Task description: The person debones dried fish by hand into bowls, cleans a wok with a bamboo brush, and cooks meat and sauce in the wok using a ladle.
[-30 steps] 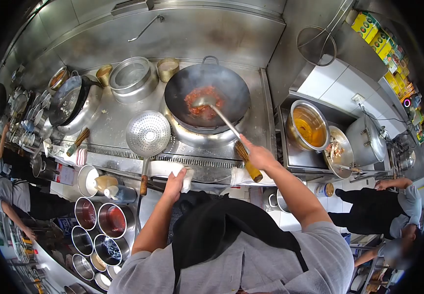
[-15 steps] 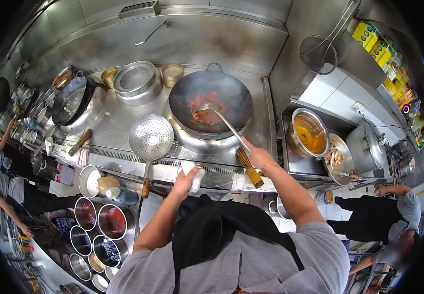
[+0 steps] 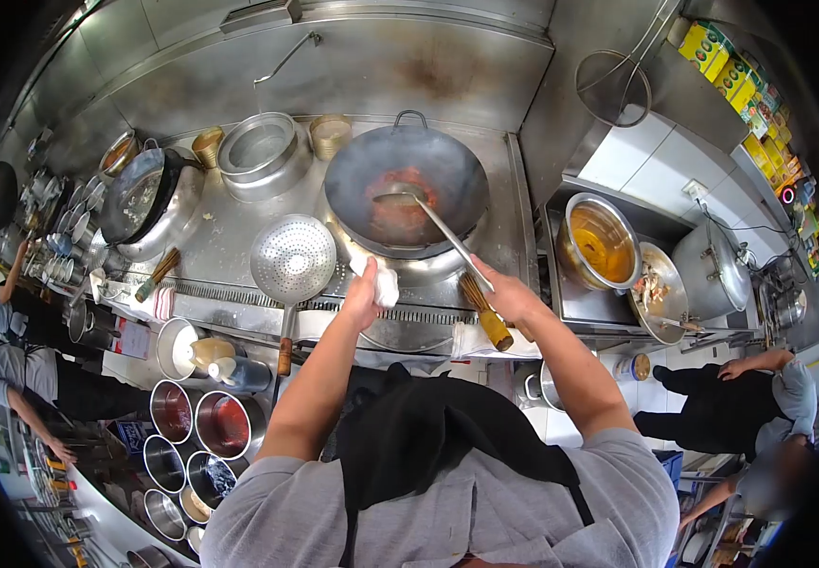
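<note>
A dark wok (image 3: 457, 161) sits on the burner, with red food (image 3: 400, 222) and steam inside. My right hand (image 3: 506, 289) is closed around the handle of a metal ladle (image 3: 443, 227), whose bowl rests in the food. Closed on a folded white cloth (image 3: 386, 286), my left hand (image 3: 362, 295) is just below the wok's near left side. A perforated strainer (image 3: 293, 257) lies left of that hand, its wooden handle toward me. Beneath my right hand is a bamboo brush (image 3: 487, 317).
Left on the stove are a second wok (image 3: 130, 204) and a lidded-looking round pot (image 3: 258, 147). At the right stand a bowl of orange liquid (image 3: 601, 248) and a large pot (image 3: 712, 270). Sauce pots (image 3: 223, 426) stand lower left. Other people are at both sides.
My left hand has moved up and right with the white cloth, closer to the wok. The ladle has shifted slightly within the food, and more steam hangs over the wok.
</note>
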Demonstrator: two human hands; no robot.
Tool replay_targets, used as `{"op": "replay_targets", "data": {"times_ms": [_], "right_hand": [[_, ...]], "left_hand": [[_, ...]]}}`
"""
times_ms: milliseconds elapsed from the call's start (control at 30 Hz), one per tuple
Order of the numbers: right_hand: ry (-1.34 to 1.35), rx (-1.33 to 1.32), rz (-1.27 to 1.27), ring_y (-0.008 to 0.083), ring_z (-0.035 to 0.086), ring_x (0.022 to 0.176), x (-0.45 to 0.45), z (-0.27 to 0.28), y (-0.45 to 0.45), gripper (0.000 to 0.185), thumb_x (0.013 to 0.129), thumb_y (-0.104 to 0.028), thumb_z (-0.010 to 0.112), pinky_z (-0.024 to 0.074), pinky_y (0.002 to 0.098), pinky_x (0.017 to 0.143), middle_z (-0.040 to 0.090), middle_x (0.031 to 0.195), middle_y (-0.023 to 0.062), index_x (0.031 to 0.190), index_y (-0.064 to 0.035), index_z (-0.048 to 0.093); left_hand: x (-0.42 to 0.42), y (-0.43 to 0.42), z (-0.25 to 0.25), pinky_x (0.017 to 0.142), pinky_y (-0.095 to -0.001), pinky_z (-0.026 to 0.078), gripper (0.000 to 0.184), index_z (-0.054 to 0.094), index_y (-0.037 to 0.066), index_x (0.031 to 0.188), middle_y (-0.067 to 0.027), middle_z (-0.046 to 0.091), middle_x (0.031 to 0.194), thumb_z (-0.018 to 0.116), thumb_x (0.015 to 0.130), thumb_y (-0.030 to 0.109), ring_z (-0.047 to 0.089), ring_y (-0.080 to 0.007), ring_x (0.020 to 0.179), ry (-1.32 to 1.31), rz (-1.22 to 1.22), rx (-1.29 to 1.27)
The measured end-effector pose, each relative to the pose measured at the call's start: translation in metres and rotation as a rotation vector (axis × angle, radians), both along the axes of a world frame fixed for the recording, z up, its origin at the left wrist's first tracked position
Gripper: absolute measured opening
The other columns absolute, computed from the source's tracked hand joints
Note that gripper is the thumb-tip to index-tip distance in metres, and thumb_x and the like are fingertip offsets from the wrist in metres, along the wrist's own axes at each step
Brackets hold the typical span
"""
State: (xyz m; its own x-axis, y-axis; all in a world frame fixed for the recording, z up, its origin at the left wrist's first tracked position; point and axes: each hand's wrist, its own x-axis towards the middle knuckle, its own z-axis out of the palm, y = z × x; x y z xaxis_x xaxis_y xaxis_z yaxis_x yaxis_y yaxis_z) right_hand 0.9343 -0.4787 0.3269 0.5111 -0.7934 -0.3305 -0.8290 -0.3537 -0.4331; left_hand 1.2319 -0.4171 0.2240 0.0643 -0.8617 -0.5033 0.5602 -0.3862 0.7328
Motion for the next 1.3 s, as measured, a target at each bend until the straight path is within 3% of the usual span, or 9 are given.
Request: {"op": "replay_targets", "data": {"times_ms": [33, 200, 467, 700, 800, 967, 1133, 1200, 1300], "right_hand": [[0.009, 0.011, -0.01, 0.0445, 0.06, 0.108, 0.001, 0.013, 0.008, 0.081, 0.087, -0.007, 0.046, 0.0454, 0.049, 0.096, 0.06, 0.116, 0.0324, 0.154, -0.0354, 0.013], [0.137, 0.047, -0.054, 0.0453, 0.06, 0.109, 0.017, -0.001, 0.017, 0.079, 0.086, -0.005, 0.045, 0.0444, 0.0494, 0.097, 0.059, 0.119, 0.0321, 0.154, -0.0336, 0.015], [0.097, 0.02, -0.05, 0.0467, 0.059, 0.106, 0.007, 0.041, 0.029, 0.08, 0.086, -0.005, 0.045, 0.0442, 0.0499, 0.095, 0.061, 0.114, 0.0323, 0.155, -0.0314, 0.014], [0.099, 0.119, -0.065, 0.0457, 0.06, 0.104, 0.005, 0.003, 0.034, 0.078, 0.087, -0.008, 0.045, 0.0449, 0.0501, 0.093, 0.062, 0.112, 0.0307, 0.155, -0.032, 0.014], [-0.045, -0.03, -0.012, 0.0464, 0.061, 0.103, -0.005, 0.01, 0.031, 0.076, 0.088, -0.008, 0.043, 0.0451, 0.0501, 0.093, 0.062, 0.11, 0.0326, 0.155, -0.0317, 0.015], [0.158, 0.051, -0.111, 0.0467, 0.062, 0.1, -0.001, 0.057, 0.055, 0.077, 0.089, -0.012, 0.044, 0.0457, 0.0523, 0.09, 0.063, 0.109, 0.0317, 0.155, -0.0325, 0.01], [0.223, 0.063, -0.042, 0.0461, 0.063, 0.099, -0.015, -0.001, 0.038, 0.078, 0.089, -0.01, 0.045, 0.046, 0.0517, 0.091, 0.063, 0.11, 0.0306, 0.155, -0.031, 0.009], [-0.192, 0.023, -0.041, 0.0456, 0.062, 0.104, -0.027, -0.011, 0.03, 0.083, 0.088, -0.008, 0.053, 0.0465, 0.0483, 0.093, 0.06, 0.113, 0.0342, 0.155, -0.0344, 0.011], [-0.001, -0.027, -0.09, 0.047, 0.062, 0.098, -0.012, 0.041, 0.046, 0.085, 0.088, -0.009, 0.054, 0.0478, 0.0502, 0.088, 0.063, 0.11, 0.0317, 0.154, -0.0357, 0.009]], "left_hand": [[-0.002, -0.011, 0.001, 0.069, -0.0396, 0.051, 0.053, 0.056, 0.013, 0.112, -0.0053, 0.066, 0.098, 0.038, 0.098, 0.062, 0.065, -0.0205, 0.083, 0.014, 0.014, 0.0], [-0.011, -0.067, -0.013, 0.072, -0.048, 0.05, 0.055, 0.056, 0.021, 0.112, -0.0027, 0.066, 0.097, 0.037, 0.093, 0.07, 0.065, -0.0243, 0.084, 0.03, 0.008, 0.06], [-0.025, -0.093, -0.017, 0.061, -0.0383, 0.048, 0.049, 0.059, 0.019, 0.102, -0.0013, 0.064, 0.085, 0.048, 0.092, 0.065, 0.061, -0.0192, 0.071, 0.019, 0.023, 0.182], [-0.025, -0.107, -0.04, 0.058, -0.0352, 0.043, 0.024, 0.059, 0.022, 0.091, 0.003, 0.063, 0.076, 0.058, 0.092, 0.046, 0.06, -0.0152, 0.066, -0.028, 0.029, 0.208], [-0.024, -0.104, -0.034, 0.058, -0.0363, 0.042, 0.021, 0.059, 0.022, 0.091, 0.0035, 0.063, 0.076, 0.058, 0.091, 0.043, 0.06, -0.0152, 0.066, -0.067, 0.012, 0.215], [-0.022, -0.104, -0.036, 0.057, -0.0374, 0.043, 0.023, 0.061, 0.021, 0.093, 0.0019, 0.063, 0.077, 0.059, 0.09, 0.044, 0.06, -0.0167, 0.065, -0.065, -0.01, 0.213], [-0.025, -0.11, -0.041, 0.055, -0.0364, 0.044, 0.024, 0.061, 0.019, 0.094, -0.0001, 0.063, 0.077, 0.059, 0.088, 0.042, 0.059, -0.0181, 0.064, -0.065, 0.022, 0.201], [-0.021, -0.11, -0.045, 0.057, -0.0375, 0.044, 0.022, 0.061, 0.019, 0.093, 0.0, 0.063, 0.077, 0.059, 0.088, 0.04, 0.059, -0.0179, 0.064, -0.076, -0.03, 0.213], [-0.019, -0.107, -0.038, 0.057, -0.0368, 0.042, 0.021, 0.06, 0.022, 0.089, 0.0023, 0.063, 0.075, 0.059, 0.089, 0.043, 0.059, -0.0163, 0.064, -0.069, -0.055, 0.213]]}}
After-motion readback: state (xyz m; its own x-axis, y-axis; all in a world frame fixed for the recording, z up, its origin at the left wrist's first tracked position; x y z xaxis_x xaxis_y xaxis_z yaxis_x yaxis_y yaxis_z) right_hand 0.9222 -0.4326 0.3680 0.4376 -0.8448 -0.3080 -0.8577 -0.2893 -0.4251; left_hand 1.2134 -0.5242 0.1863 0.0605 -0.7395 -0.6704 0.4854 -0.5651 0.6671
